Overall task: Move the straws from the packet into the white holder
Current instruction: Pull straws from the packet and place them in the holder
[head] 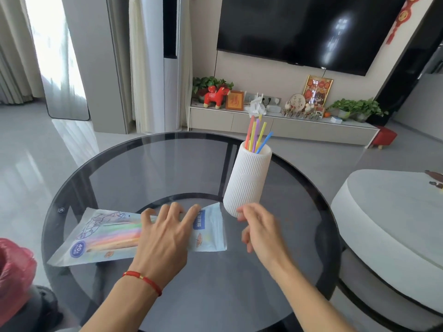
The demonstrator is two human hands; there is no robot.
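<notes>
The packet (100,238) is lying flat on the glass table (215,283), its clear front showing pastel straws (117,237) still lying inside. Just beside its right end, the white ribbed holder (247,180) is standing upright, with several coloured straws (257,136) sticking out of its open top and leaning slightly apart.

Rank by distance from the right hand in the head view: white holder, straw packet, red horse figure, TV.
From the right hand:
1. White holder, just above the fingertips.
2. Straw packet, left, under the left hand.
3. Red horse figure, on the far cabinet.
4. TV, on the wall behind.
</notes>
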